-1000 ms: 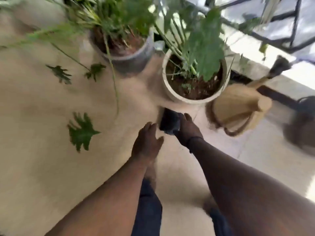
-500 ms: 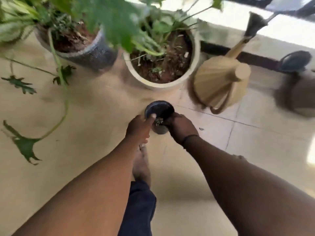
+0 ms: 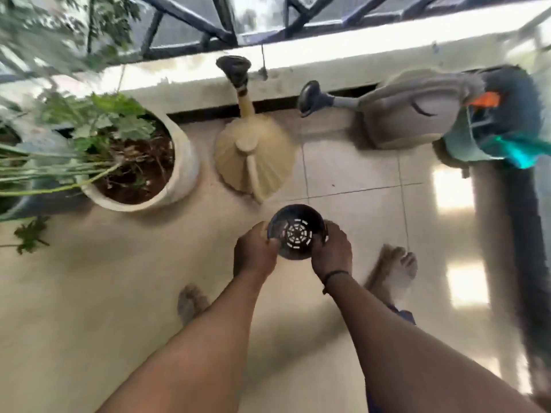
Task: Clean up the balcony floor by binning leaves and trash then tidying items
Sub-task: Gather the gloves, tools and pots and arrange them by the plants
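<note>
Both hands, left hand and right hand, hold a small black pot above the floor, fingers curled round its rim. A loose grip could drop it onto the tan can at twelve o'clock.

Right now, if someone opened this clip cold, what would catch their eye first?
First, the small black slotted pot at centre, held between the left hand and the right hand above the tiled floor. Behind it a beige watering can and a grey watering can stand by the balcony ledge. At left, a white planter holds a leafy plant.
</note>
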